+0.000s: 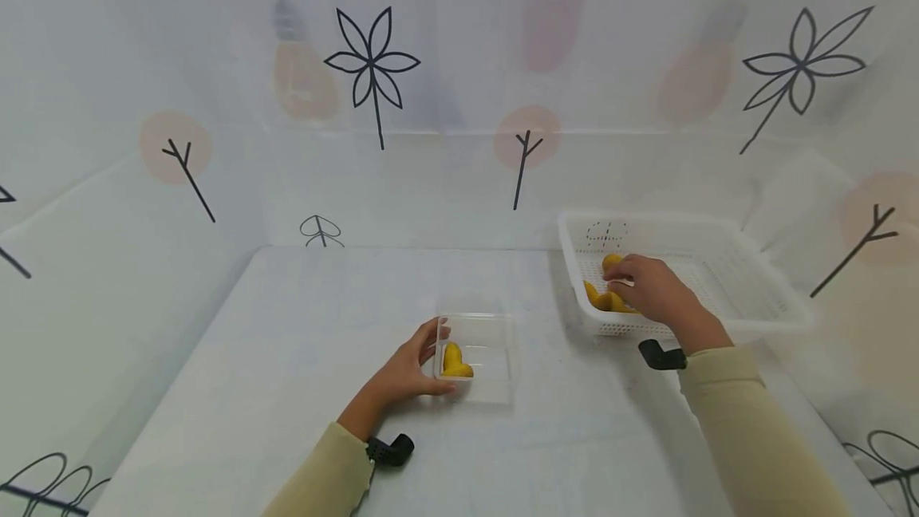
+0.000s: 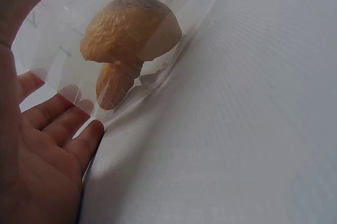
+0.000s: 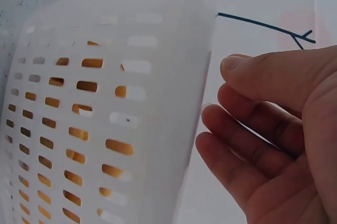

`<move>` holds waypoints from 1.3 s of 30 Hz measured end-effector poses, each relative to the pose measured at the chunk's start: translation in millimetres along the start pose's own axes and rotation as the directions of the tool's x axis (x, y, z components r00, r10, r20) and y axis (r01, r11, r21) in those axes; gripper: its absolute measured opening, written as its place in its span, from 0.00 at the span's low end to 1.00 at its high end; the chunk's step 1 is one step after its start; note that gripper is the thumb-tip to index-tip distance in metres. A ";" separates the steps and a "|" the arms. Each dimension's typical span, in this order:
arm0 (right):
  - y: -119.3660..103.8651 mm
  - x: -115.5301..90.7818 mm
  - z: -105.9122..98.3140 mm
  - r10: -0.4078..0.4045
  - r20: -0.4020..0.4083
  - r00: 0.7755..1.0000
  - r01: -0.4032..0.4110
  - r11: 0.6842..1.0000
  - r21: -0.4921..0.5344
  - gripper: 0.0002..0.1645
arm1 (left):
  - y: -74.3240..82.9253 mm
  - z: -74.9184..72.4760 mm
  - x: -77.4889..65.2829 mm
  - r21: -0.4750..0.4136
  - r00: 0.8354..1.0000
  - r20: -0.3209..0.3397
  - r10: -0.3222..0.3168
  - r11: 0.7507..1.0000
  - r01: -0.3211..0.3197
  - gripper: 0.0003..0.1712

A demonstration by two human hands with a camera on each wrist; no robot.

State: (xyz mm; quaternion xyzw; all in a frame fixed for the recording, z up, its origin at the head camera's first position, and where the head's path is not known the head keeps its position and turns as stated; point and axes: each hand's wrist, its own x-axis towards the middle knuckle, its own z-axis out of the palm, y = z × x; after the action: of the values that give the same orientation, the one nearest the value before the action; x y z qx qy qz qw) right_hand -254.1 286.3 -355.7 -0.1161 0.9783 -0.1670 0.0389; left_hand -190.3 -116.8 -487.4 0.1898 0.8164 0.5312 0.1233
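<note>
My left hand [image 1: 402, 373] holds a clear plastic box [image 1: 494, 361] by its left side, thumb along the near edge and fingers at the far left. Inside the box lies a yellow-brown mushroom [image 2: 129, 29], its cap and stem plain in the left wrist view. Over the near left part of a white basket [image 1: 778, 303] is my right hand [image 1: 656, 290], its fingers loosely bent. Several yellow mushrooms [image 1: 609, 301] lie in the basket below and beside those fingertips. In the right wrist view the right fingers [image 3: 231, 166] hold nothing, just above the basket's rim.
The box and basket stand on a white-covered table [image 1: 301, 317], the basket at the back right. A white printed cloth [image 1: 445, 182] hangs behind and at both sides. The basket's slotted wall [image 3: 158, 81] rises near the right hand.
</note>
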 end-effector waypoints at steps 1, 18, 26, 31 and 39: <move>-0.9 -0.1 -0.1 -0.005 -0.004 1.000 0.005 1.000 -0.004 0.16 | 0.6 -0.2 0.0 -0.002 1.000 0.000 0.002 1.000 -0.002 0.62; -17.9 -3.0 4.0 -0.135 -0.067 0.989 0.138 0.990 0.040 0.12 | 2.8 -1.0 0.0 0.005 1.000 0.001 -0.003 1.000 0.003 0.62; -31.4 -4.1 8.2 -0.232 -0.085 0.969 0.235 0.972 0.027 0.10 | 3.3 -0.8 -0.4 0.004 1.000 0.006 -0.006 1.000 0.006 0.62; -44.0 -6.0 9.1 -0.232 -0.076 0.970 0.232 0.973 -0.005 0.10 | 1.3 -0.8 0.1 0.008 1.000 0.006 -0.005 1.000 0.005 0.62; -64.7 -7.6 16.8 -0.268 -0.065 0.961 0.267 0.964 -0.017 0.08 | -0.1 -1.1 0.1 -0.029 0.999 0.014 0.043 0.999 -0.043 0.62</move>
State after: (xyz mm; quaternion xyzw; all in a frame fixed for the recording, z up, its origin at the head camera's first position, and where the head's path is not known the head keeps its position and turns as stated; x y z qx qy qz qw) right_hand -230.9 223.4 -349.5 -0.2416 0.9551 -0.1708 -0.0171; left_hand -190.9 -117.8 -487.0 0.2095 0.8035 0.5441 0.1204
